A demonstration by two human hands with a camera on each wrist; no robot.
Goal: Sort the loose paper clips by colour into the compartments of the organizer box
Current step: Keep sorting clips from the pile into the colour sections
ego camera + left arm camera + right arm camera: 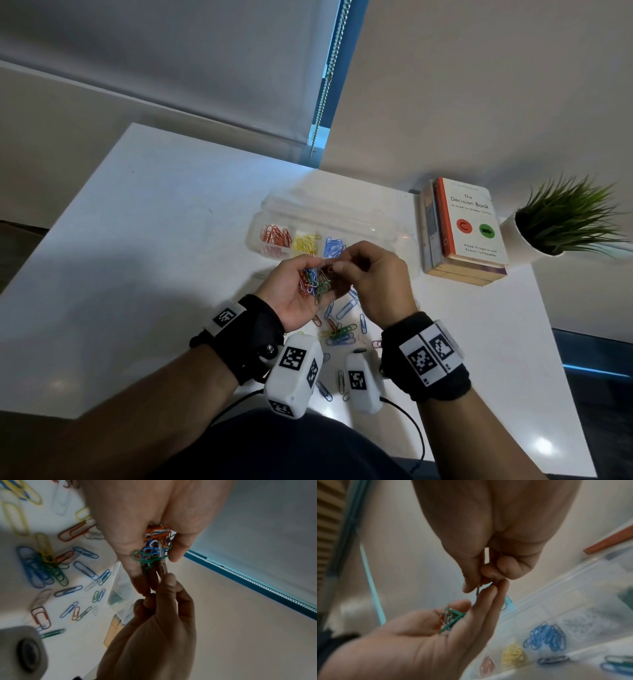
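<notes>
Left hand (298, 295) cups a mixed bunch of paper clips (314, 281). Right hand (371, 274) fingertips pinch 1 clip off it, colour unclear, possibly red. Pull it free slowly so none snag, then drop it into the matching compartment of the organizer box (394, 236).

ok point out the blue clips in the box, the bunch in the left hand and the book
blue clips (334, 246): head view, middle of the pile in its compartment
bunch of clips (313, 281): head view, centre of the tangle on the left palm
book (471, 222): head view, middle of the front cover
</notes>
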